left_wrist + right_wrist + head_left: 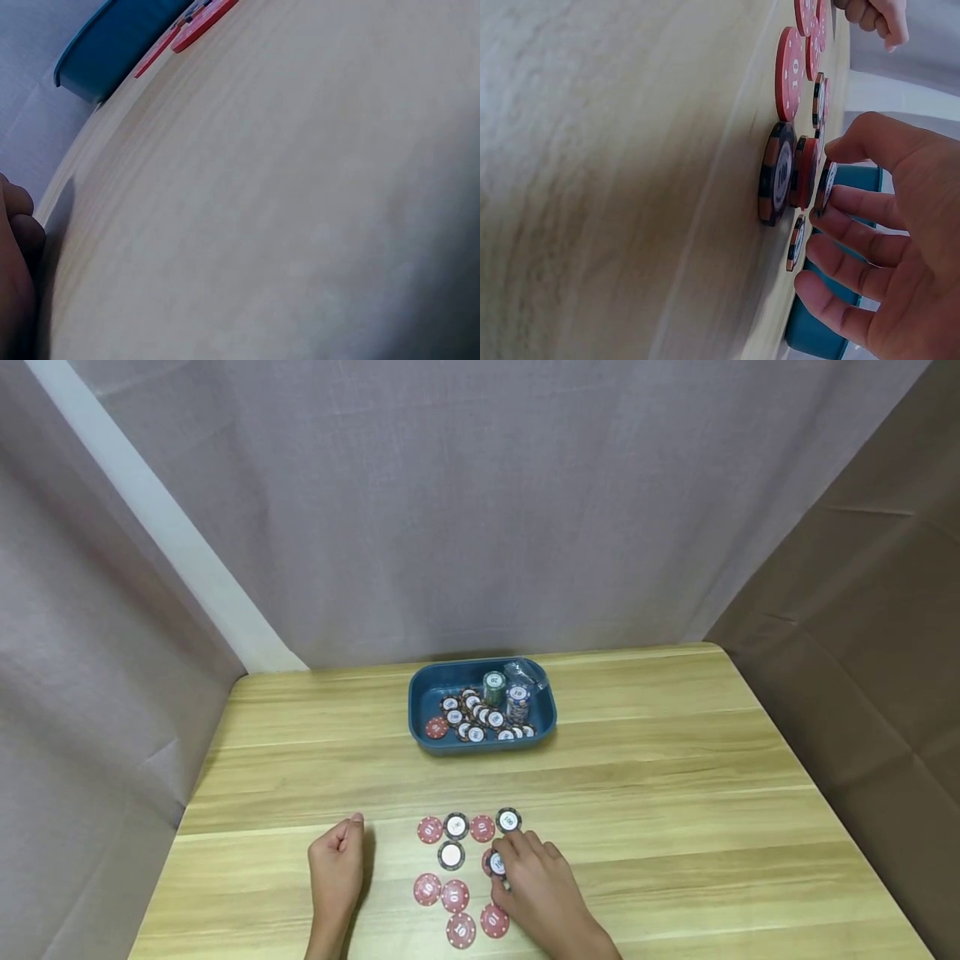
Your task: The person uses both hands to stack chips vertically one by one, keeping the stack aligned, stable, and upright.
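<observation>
In the head view my right hand [543, 885] reaches over the right side of a group of poker chips. Its thumb and index finger pinch a black poker chip [826, 184] by the edge, just above a red-edged chip [807, 172]. Another black chip [778, 174] lies on the near side of that spot, partly hidden by the hand in the head view. My left hand [337, 864] rests as a fist on the table, left of the chips, with nothing visible in it. Several red chips [427, 889] and black chips [452, 855] lie flat between the hands.
A blue tray [483, 748] stands at the back of the wooden table [675, 760]. It holds loose black chips [454, 717], one red chip [436, 727], a green stack [494, 689], a blue-topped stack [517, 703] and crumpled clear plastic [527, 674]. Grey curtains [480, 510] hang behind.
</observation>
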Motion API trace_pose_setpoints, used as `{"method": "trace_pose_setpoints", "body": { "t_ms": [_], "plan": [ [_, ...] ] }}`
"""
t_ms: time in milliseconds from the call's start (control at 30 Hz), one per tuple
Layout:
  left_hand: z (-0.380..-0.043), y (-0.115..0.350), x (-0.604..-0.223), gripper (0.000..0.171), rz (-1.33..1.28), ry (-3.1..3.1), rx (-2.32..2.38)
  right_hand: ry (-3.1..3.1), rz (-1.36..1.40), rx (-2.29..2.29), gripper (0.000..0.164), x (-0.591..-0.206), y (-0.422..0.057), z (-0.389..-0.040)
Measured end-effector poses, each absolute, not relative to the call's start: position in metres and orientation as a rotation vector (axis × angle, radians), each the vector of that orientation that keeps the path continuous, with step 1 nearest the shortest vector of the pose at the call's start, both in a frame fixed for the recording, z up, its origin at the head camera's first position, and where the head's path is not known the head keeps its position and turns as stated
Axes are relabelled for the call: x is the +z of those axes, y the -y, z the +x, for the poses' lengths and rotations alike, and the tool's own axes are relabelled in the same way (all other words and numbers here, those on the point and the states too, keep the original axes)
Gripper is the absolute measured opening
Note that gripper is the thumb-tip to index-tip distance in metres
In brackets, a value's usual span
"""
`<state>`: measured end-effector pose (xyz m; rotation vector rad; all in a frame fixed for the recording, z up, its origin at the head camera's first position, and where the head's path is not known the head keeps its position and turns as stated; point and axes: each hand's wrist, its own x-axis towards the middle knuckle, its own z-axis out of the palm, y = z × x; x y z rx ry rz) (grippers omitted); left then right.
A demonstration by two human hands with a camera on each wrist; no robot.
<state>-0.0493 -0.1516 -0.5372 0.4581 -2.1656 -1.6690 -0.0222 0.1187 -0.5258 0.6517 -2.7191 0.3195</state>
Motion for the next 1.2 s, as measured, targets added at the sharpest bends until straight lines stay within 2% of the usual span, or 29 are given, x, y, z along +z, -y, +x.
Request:
{"method": "trace_pose_setpoints", "body": {
  "t_ms": [267, 633, 1200],
  "plan": [
    [-0.05, 0.152, -0.539, 0.057, 0.448, 2.161, -1.663, 2.721, 0.653, 0.299, 0.028, -0.528, -0.116, -0.024],
    [-0.057, 0.162, -0.57, 0.059, 0.452, 2.192, -1.633, 2.731, 0.632, 0.284, 0.032, -0.531, -0.115, -0.024],
    [-0.055, 0.164, -0.571, 0.06, 0.415, 2.167, -1.666, 2.804, 0.581, 0.363, 0.043, -0.533, -0.115, -0.02]
  ]
}}
